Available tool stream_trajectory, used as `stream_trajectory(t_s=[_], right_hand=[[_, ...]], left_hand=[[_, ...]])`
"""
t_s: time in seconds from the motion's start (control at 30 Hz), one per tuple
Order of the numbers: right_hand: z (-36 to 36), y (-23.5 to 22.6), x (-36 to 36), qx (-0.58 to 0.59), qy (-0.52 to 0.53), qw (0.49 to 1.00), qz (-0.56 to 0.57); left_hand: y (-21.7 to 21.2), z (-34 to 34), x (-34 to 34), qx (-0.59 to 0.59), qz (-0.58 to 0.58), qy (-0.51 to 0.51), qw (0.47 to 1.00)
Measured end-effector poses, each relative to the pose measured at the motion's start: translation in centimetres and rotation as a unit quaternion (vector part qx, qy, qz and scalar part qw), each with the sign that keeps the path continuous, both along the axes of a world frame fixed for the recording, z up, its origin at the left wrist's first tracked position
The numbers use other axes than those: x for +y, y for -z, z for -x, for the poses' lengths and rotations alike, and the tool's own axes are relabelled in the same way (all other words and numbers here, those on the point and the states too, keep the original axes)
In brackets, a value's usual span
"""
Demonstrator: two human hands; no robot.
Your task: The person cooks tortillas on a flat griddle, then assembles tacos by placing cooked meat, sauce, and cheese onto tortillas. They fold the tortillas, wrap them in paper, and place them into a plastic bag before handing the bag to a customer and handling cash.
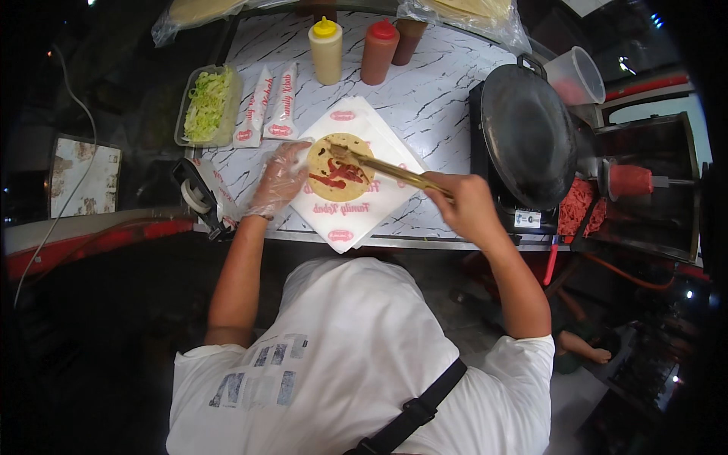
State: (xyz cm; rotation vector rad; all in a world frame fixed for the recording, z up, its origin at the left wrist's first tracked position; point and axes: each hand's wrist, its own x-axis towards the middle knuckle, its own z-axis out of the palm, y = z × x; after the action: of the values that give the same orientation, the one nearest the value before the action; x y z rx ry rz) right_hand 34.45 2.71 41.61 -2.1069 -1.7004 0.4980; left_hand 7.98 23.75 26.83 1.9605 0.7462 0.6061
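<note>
My right hand (464, 203) is closed round the tongs (398, 172), so their tips reach the flatbread (339, 193); that lies on white papers (326, 220), maybe for cleanness; my left hand (280, 176) curls by its edge; I can't tell its grip.

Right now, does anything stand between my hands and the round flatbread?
Nothing visible does. Your gloved left hand is at the left edge of the flatbread, and the gold-coloured tongs in your right hand reach over it unobstructed.
</note>
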Motion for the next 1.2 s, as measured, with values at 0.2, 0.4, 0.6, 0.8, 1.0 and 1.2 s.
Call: stream_trajectory(t_s=[0.2,0.4,0.6,0.8,1.0,1.2], right_hand=[[1.9,-0.1,-0.4,-0.093,-0.021,0.995,0.033],[1.2,-0.5,-3.9,-0.082,0.010,0.996,0.040],[-0.4,-4.6,-4.2,-0.012,0.060,0.990,-0.124],[-5.6,-9.3,1.7,-0.098,0.176,0.936,-0.290],[-10.9,-9.6,14.4,-0.248,0.226,0.892,-0.302],[-5.5,-4.4,14.3,-0.297,0.171,0.832,-0.435]], left_hand=[[0.2,-0.1,-0.2,0.139,-0.182,0.078,0.970],[-0.1,-0.5,-0.5,0.194,-0.221,0.097,0.951],[-1.3,-1.3,0.0,0.126,-0.249,0.075,0.957],[-3.9,-0.2,-2.0,0.170,-0.233,0.021,0.957],[-6.4,7.6,-2.9,0.109,0.087,0.048,0.989],[-3.3,18.9,-7.4,0.181,0.452,0.138,0.863]])
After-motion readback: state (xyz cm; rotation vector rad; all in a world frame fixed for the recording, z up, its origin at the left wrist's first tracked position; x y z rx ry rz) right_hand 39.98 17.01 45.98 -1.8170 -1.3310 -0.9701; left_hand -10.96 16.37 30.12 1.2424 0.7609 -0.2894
